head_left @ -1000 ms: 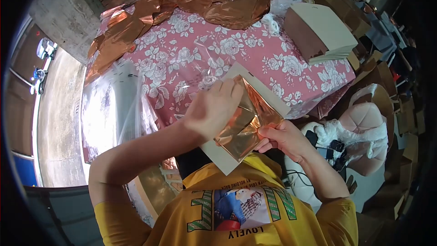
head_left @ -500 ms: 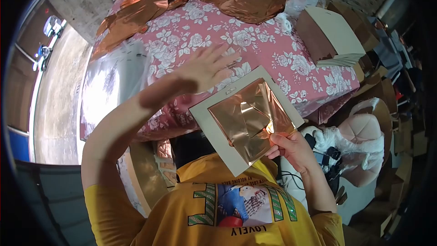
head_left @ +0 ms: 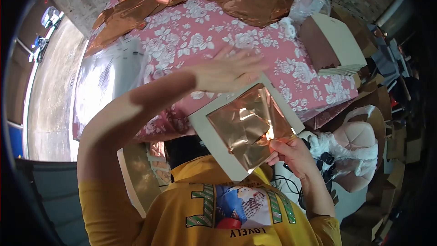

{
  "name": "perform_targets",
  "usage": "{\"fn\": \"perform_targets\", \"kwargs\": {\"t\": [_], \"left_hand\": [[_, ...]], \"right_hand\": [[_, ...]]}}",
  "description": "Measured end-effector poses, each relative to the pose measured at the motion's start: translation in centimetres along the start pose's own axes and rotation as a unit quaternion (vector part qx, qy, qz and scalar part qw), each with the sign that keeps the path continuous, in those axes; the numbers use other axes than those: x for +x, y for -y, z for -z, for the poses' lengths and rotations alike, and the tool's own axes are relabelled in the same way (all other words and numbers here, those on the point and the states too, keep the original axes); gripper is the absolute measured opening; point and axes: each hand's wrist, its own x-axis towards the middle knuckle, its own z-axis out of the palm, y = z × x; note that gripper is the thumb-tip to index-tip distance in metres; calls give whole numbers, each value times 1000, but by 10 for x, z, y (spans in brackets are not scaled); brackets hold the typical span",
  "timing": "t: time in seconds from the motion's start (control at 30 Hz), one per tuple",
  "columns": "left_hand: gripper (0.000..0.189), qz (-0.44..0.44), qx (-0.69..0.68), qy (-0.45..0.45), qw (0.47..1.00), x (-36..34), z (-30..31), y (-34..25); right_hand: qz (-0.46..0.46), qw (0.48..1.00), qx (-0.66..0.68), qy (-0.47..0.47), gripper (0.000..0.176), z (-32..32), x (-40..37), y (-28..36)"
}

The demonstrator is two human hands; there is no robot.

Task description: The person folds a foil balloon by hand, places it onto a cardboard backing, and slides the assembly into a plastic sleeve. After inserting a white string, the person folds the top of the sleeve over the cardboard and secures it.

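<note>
A pale square card frame with shiny copper film across its middle is tilted in front of my chest. My right hand pinches its lower right side, thumb on top of the film. Above the upper edge of the card, my left hand is spread flat, slightly blurred, over the flowered pink cloth. It holds nothing, and whether it touches the card I cannot tell.
Copper foil sheets lie along the table's far edge. Clear plastic sleeves are at the left. Stacked pale cards stand at the right, near a plastic-wrapped item. A padded chair is lower right.
My left hand has moved to the right, closer to the card's top corner. The card and my right hand stay nearly in place, while the view has shifted slightly.
</note>
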Motion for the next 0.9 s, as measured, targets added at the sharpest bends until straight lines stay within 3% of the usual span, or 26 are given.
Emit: {"fn": "perform_targets", "kwargs": {"t": [0.2, 0.27, 0.37, 0.5, 0.77, 0.9], "left_hand": [[61, 14, -44, 31, 998, 2, 4, -14], [61, 29, 82, 9, 996, 3, 5, -16], [61, -31, 94, -57, 993, 9, 13, -4], [64, -43, 28, 38, 998, 15, 2, -7], [69, -16, 44, 31, 998, 13, -10, -11], [68, -22, 119, 11, 993, 13, -15, -13]], "right_hand": [[10, 1000, 16, 11, 21, -1, 5, 3], [9, 999, 20, 26, 21, -1, 7, 3], [2, 1000, 12, 23, 21, 2, 7, 3], [0, 999, 15, 36, 27, 4, 5, 6], [9, 998, 34, 59, 30, -1, 10, 7], [0, 998, 28, 53, 30, -1, 10, 7]]}}
